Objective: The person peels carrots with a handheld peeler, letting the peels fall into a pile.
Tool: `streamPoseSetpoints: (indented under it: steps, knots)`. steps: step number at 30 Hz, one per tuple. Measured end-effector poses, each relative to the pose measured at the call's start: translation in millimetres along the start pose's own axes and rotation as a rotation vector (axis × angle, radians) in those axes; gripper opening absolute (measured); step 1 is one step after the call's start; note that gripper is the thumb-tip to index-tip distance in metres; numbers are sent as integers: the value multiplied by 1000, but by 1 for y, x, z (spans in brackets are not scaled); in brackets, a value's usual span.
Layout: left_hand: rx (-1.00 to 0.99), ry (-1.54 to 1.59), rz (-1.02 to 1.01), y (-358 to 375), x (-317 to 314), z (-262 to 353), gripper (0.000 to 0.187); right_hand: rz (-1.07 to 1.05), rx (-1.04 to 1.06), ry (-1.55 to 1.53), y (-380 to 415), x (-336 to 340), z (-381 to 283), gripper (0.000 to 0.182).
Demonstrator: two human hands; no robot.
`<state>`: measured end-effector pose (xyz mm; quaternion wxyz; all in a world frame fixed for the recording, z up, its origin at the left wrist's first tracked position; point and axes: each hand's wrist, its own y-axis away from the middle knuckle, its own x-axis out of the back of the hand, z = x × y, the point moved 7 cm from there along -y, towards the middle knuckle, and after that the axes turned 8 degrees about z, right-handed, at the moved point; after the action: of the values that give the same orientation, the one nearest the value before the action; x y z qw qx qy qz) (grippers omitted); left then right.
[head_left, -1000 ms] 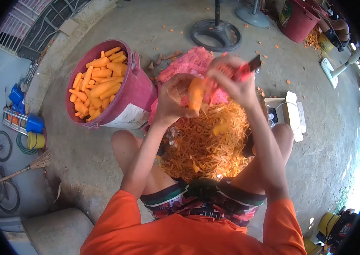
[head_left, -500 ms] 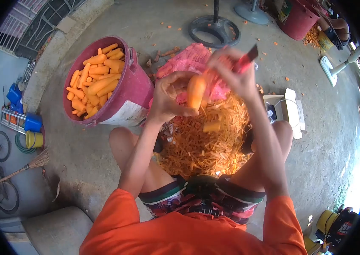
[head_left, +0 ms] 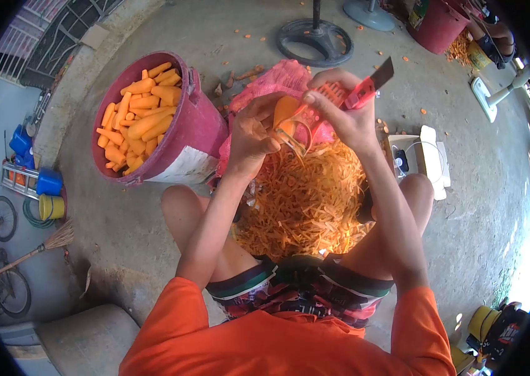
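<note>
Above the peel heap, my left hand (head_left: 253,135) is closed around a carrot (head_left: 284,111), holding it by its side. My right hand (head_left: 347,113) grips a red peeler (head_left: 302,133), whose looped head lies against the carrot's near end. From the same hand a dark blade with a red handle (head_left: 362,94) sticks out to the upper right; how the fingers divide between the two tools is partly hidden. Below both hands spreads a large heap of orange carrot peels (head_left: 305,203), between my legs. Pink mesh sacking (head_left: 271,88) lies just behind it.
A tall pink tub (head_left: 193,135) full of peeled carrots (head_left: 139,119) leans at the left. Behind the heap is a round black stand base (head_left: 315,44). An open white box (head_left: 431,160) sits at the right. Another person (head_left: 496,41) is beside a red bucket (head_left: 437,28).
My right hand has brought the peeler down onto the carrot, out of its earlier blur. The carrot has tilted in my left hand, and a falling orange piece is gone from above the heap.
</note>
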<state>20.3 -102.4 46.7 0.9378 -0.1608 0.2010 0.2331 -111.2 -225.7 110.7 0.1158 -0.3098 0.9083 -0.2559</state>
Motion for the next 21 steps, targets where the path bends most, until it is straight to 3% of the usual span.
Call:
streamPoseSetpoints:
  steps: [3,5,7,13,15,17,19,21]
  knots:
    - [-18,-8,-19,-1,-2,4,102,2,-67,-7,1,1,2,20]
    - [-20,-21,-31,-2,-2,10,103,7,25,54,-1,1,0,19]
    - [-136,-254,-80,-2,-7,22,102,28,20,-1,-1,-1,-1,19]
    - [-252,-278,-112,8,-10,34,95,-60,159,-21,-4,-5,-18,20]
    - [-192,-166,-92,8,-2,25,93,90,-15,97,-19,22,18,18]
    - [-153,-48,-86,6,1,15,92,145,-32,204,-30,30,22,17]
    - [-89,-43,0,-1,8,6,89,54,98,-11,-25,15,6,16]
    - [-109,-84,10,-1,7,10,89,-81,266,90,-10,-11,-16,16]
